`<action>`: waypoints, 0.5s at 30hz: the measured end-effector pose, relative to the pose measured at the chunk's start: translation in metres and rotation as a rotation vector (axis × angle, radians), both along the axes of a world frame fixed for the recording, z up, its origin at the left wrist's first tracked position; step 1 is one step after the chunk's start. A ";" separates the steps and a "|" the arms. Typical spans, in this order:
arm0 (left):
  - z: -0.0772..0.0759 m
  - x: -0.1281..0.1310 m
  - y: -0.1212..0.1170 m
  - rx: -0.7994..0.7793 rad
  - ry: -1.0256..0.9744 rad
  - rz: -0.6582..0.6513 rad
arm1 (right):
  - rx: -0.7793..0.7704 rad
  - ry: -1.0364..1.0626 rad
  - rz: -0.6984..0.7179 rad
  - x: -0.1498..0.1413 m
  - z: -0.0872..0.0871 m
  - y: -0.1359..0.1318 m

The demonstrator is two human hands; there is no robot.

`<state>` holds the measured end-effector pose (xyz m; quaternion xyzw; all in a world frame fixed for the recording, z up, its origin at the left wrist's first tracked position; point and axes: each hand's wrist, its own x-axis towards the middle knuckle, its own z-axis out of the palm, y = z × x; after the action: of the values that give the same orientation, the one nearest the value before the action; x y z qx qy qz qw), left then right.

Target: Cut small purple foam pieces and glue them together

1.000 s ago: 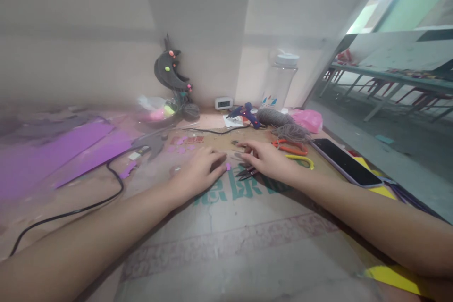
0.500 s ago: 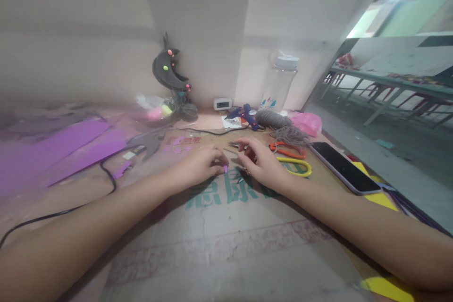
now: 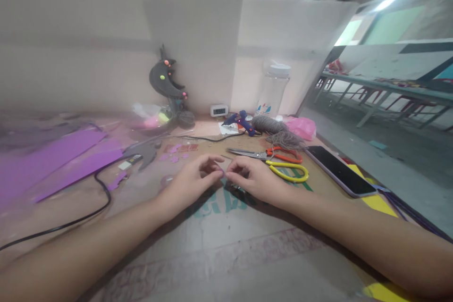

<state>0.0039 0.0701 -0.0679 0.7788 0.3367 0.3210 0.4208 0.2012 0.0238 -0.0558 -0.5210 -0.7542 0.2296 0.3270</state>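
Note:
My left hand (image 3: 198, 175) is closed in a pinch, with a small purple piece (image 3: 222, 173), apparently paper or foam, at its thumb and fingertips. Right beside that piece, my right hand (image 3: 249, 177) has its thumb and index finger pressed together. Whatever those right fingertips hold is too small to make out. Both hands are just above the printed board (image 3: 226, 250). Behind the right hand lie scissors with orange handles (image 3: 285, 155) and a tool with yellow handles (image 3: 290, 172), its front part hidden by the hand.
Small purple cutouts (image 3: 175, 149) and purple sheets (image 3: 67, 160) lie to the left. A black cable (image 3: 102, 184) crosses there. At the back are a glue gun (image 3: 240, 122), grey yarn (image 3: 272, 127), a bottle (image 3: 276, 87) and a small clock (image 3: 219, 111). A phone (image 3: 339, 170) lies right.
The right hand has moved left to meet the left hand at the purple piece, and its fingers have closed. More of the scissors shows. The camera view has shifted slightly.

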 end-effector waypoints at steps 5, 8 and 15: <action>-0.004 0.001 0.002 -0.067 -0.093 -0.026 | 0.106 -0.062 0.020 0.001 -0.003 0.001; -0.004 0.001 -0.001 -0.105 -0.081 -0.028 | 0.118 -0.098 0.036 -0.001 -0.004 0.000; 0.003 0.000 -0.006 -0.098 -0.035 0.053 | 0.044 0.138 -0.099 -0.001 0.006 0.001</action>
<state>0.0036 0.0640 -0.0648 0.7422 0.3652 0.3288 0.4557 0.2004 0.0253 -0.0495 -0.5333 -0.7081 0.2316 0.4006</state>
